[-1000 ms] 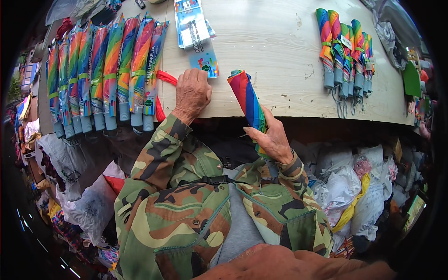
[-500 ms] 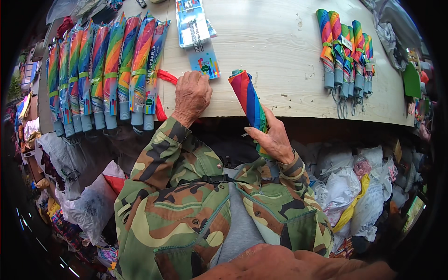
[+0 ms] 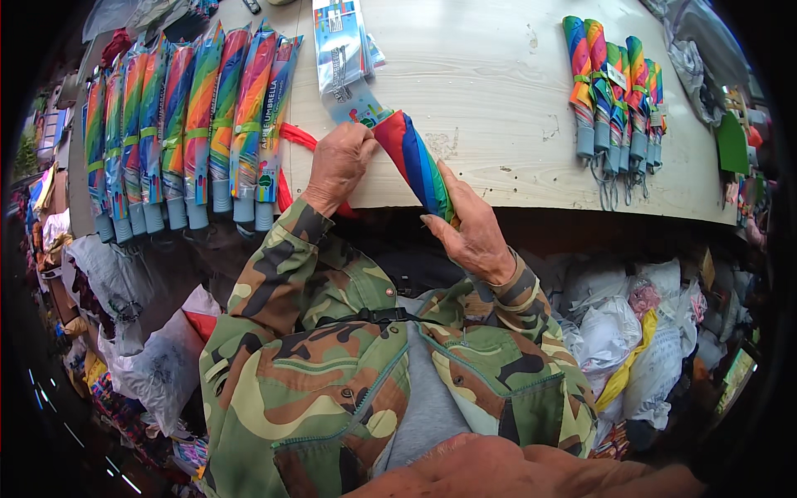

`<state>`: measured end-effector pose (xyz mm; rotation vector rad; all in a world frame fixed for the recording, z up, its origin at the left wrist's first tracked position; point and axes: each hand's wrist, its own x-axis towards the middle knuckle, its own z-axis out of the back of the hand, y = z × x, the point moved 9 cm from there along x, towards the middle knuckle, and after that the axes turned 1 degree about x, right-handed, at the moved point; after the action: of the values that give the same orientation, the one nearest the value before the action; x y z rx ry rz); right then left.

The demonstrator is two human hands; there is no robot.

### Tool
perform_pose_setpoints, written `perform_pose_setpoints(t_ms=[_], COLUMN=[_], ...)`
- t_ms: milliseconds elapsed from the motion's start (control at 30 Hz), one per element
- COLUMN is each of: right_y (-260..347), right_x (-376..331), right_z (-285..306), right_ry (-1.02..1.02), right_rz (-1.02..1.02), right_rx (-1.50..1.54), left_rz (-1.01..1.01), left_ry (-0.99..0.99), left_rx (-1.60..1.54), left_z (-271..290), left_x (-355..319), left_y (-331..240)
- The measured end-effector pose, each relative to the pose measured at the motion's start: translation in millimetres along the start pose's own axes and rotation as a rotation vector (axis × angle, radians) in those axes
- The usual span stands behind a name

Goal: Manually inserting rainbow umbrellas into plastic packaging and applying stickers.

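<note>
My right hand [image 3: 473, 226] is wrapped round a folded rainbow umbrella [image 3: 415, 162], which slants up and to the left over the table's front edge. Its lower end is hidden by the hand and sleeve. With closed fingers, my left hand [image 3: 339, 166] pinches the near end of a printed clear plastic sleeve [image 3: 357, 101]. The umbrella's tip meets that end beside my left fingertips; whether it has entered the sleeve I cannot tell. More flat sleeves [image 3: 340, 25] lie stacked beyond.
Several sleeved rainbow umbrellas [image 3: 199, 124] lie in a row on the table [image 3: 490, 83] at left. Unsleeved ones [image 3: 614, 100] lie at right. A red strip [image 3: 297, 137] rests near my left wrist. White bags [image 3: 610, 340] crowd below the table.
My right hand has brought the umbrella up and leftward, its tip now at my left fingers. The sleeve's near end has lifted and bent toward the umbrella.
</note>
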<state>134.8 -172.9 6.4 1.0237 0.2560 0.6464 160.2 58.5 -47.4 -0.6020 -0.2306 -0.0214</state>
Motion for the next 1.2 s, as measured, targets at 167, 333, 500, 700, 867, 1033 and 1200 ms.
perform_pose_setpoints(t_ms=[167, 333, 500, 700, 867, 1033, 1200], right_y=[-22, -27, 1, -5, -3, -1, -1], right_x=[4, 0, -1, -6, 1, -4, -11], right_z=[-14, -13, 3, -21, -16, -23, -32], right_ry=[0.083, 0.106, -0.084, 0.022, 0.048, 0.076, -0.006], right_rz=[-0.138, -0.144, 0.059, 0.267, 0.232, 0.173, 0.215], right_rx=[-0.296, -0.387, -0.234, -0.772, -0.919, -0.953, -0.961], left_rz=[0.256, 0.585, 0.606, 0.52, 0.553, 0.36, 0.5], left_ry=[0.268, 0.472, 0.527, 0.494, 0.478, 0.235, 0.101], left_rx=[-0.441, -0.775, -0.744, -0.749, -0.711, -0.524, -0.59], left_z=[-7, -21, -19, -19, -14, -6, -9], left_x=[16, 7, 9, 15, 8, 8, 3], left_y=[30, 50, 46, 46, 35, 25, 30])
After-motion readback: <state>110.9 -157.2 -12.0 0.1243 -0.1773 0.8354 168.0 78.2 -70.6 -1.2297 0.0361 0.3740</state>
